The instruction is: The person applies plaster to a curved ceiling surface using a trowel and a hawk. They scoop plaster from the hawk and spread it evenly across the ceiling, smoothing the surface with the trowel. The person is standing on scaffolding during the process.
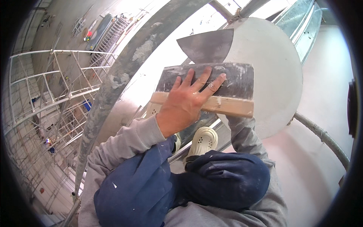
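Observation:
My left hand (185, 100) grips a wide plastering scraper by its wooden edge handle (230, 106). Its fingers are spread over the dark, putty-smeared blade (236, 79), and the thumb is hidden. Beyond the scraper's far edge shows the flared metal blade of a putty knife (208, 45); its handle is out of sight. My right forearm (244, 132) in a grey sleeve runs up under the scraper, which hides my right hand. What that hand holds cannot be seen. A large round whitish surface (278, 79) lies to the right of both tools.
A thick, plaster-spotted metal pole (113, 81) slants along my left. White scaffold frames (56, 83) stand at the left above a lower floor. Another pipe (321, 134) curves at the right. Below my hands are my cream clogs (204, 140) and bent knees.

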A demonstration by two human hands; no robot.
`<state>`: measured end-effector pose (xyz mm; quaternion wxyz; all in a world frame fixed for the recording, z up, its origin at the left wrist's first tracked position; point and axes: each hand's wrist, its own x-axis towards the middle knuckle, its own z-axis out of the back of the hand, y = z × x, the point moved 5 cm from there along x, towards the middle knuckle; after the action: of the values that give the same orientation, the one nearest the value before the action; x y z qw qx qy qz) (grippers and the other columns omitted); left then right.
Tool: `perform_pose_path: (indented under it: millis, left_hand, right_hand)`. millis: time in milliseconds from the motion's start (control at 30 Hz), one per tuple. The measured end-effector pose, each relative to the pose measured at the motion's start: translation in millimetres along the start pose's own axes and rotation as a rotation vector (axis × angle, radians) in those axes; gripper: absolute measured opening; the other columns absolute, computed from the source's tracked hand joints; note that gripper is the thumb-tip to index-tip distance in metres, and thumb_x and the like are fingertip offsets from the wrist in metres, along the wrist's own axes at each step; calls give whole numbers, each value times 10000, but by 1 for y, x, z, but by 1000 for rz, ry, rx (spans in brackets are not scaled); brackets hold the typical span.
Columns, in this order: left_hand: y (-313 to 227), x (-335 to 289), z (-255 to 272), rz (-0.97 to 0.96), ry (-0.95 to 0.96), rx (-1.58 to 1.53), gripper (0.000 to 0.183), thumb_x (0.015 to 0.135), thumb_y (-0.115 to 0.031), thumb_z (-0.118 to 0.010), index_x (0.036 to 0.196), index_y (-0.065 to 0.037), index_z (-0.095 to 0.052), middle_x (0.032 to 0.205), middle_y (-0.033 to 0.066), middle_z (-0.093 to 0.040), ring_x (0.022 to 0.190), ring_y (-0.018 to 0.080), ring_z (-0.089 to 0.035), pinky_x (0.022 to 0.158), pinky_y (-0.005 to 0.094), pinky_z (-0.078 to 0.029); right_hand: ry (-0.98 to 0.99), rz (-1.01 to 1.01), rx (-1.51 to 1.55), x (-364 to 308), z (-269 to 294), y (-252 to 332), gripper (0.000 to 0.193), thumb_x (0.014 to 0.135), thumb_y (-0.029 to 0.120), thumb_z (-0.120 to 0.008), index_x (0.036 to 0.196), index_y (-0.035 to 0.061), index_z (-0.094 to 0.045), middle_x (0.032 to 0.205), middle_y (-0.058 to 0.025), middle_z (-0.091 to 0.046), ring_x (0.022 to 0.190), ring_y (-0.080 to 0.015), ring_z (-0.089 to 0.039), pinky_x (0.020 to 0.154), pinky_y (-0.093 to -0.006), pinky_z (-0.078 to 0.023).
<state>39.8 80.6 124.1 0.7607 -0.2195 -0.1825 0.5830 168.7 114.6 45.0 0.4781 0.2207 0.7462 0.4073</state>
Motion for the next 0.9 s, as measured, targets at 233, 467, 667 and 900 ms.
perform_pose_path:
  millis: [233, 467, 667, 900]
  left_hand:
    - [-6, 13, -6, -20, 6, -30, 740, 685, 44, -552, 1358, -213, -384, 1317, 187, -436, 1119, 475, -449, 903, 500, -400]
    - [-6, 17, -2, -42, -13, 50, 633, 727, -10, -508, 1332, -183, -431, 1275, 163, -476, 1120, 382, -479, 863, 474, -401]
    - [4, 22, 10, 42, -2, 22, 662, 706, 69, -526, 1319, -169, -443, 1267, 155, -474, 1128, 342, -477, 901, 462, -384]
    - [4, -2, 13, 64, 41, -89, 738, 619, 134, -544, 1300, -138, -462, 1234, 138, -492, 1100, 332, -484, 913, 416, -382]
  right_hand:
    - [-24, -92, 100, -2, -1, 0, 226, 880, 207, -516, 1009, 27, -560, 870, -54, -600, 731, -166, -567, 659, -297, -464]
    - [-416, -267, 670, -23, -19, 21, 160, 892, 188, -513, 899, 36, -564, 763, -49, -588, 634, -140, -567, 542, -266, -453]
    - [233, -96, -258, 2, -5, -14, 213, 864, 136, -564, 1032, 5, -557, 926, -108, -616, 775, -161, -605, 662, -275, -507]
    - [123, 81, 102, 5, 22, -15, 266, 849, 117, -587, 1078, -10, -540, 997, -102, -607, 863, -150, -585, 731, -283, -498]
